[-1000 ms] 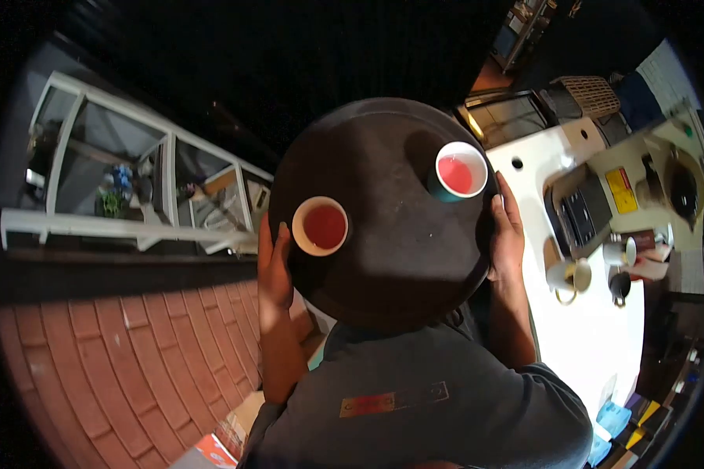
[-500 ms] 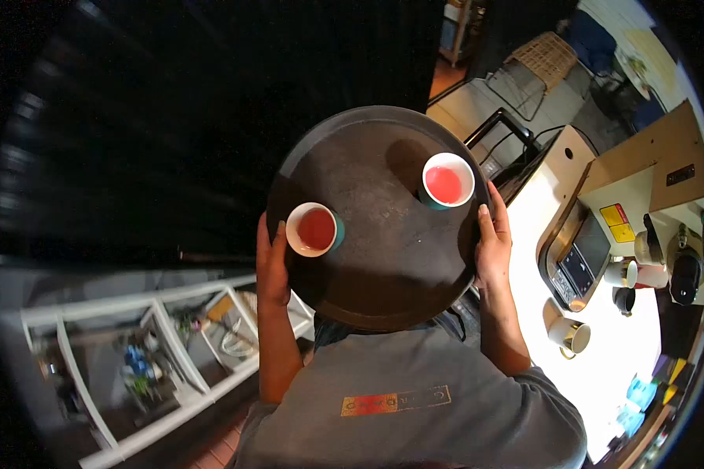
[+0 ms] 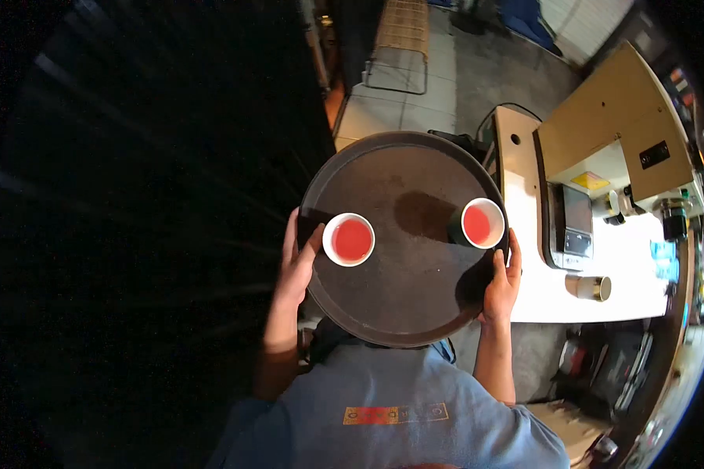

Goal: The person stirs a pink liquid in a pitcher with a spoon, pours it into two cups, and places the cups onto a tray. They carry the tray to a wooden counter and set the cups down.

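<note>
Left half of scene black — nothing readable; left hand and right hand clasp tray rim.

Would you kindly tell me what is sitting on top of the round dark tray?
Two cups of red liquid stand on the tray: one cup near the left hand, the other cup near the right hand. What is beneath the tray is hidden.
</note>
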`<control>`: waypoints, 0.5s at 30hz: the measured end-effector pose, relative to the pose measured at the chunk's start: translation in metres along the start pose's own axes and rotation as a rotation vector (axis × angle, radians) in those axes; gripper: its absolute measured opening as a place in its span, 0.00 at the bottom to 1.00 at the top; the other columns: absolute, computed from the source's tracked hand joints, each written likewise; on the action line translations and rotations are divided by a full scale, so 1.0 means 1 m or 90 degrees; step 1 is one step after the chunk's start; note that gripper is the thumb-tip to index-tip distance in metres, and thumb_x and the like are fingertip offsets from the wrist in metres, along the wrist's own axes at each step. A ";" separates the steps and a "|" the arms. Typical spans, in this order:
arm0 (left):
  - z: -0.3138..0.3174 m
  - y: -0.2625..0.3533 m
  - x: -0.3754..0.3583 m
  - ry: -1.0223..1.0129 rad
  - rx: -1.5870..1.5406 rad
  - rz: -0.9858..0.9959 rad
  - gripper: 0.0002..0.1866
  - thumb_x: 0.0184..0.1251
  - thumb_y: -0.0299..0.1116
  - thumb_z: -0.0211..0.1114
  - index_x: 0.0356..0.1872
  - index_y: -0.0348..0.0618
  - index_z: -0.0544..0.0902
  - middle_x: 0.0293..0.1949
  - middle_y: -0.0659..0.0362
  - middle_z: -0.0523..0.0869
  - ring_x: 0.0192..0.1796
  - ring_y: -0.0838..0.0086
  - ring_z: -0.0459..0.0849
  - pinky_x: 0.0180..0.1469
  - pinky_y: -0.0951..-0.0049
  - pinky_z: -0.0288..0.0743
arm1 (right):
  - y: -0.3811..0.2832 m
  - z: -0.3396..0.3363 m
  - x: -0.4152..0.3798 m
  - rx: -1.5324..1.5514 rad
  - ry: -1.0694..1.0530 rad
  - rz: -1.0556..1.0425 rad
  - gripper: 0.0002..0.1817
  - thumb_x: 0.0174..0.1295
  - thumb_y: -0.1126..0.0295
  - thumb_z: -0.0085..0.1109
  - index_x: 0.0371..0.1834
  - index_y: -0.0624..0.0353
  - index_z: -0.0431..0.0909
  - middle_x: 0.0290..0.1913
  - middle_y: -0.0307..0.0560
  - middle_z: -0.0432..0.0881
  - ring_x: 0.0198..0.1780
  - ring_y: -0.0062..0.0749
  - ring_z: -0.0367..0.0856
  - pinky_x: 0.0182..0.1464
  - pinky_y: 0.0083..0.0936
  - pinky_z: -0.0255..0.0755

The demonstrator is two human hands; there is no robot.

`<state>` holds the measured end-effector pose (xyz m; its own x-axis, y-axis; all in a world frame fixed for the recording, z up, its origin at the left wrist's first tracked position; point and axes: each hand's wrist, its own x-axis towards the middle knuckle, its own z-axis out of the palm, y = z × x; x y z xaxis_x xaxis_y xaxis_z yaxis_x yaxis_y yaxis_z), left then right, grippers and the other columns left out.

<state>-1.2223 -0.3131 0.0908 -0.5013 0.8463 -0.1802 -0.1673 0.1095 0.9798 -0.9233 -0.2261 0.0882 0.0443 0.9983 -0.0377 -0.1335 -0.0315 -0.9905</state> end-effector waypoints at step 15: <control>0.095 0.038 0.211 -0.263 0.041 -0.028 0.27 0.69 0.32 0.60 0.68 0.40 0.65 0.56 0.57 0.78 0.58 0.73 0.76 0.60 0.75 0.68 | 0.007 0.049 0.058 0.050 0.355 -0.055 0.24 0.71 0.78 0.39 0.71 0.61 0.56 0.70 0.50 0.61 0.69 0.34 0.60 0.70 0.29 0.55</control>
<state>-1.2541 -0.0812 0.0979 -0.1099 0.9766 -0.1846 -0.1214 0.1712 0.9777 -0.9699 -0.1658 0.0859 0.5718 0.8193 -0.0420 -0.1787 0.0745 -0.9811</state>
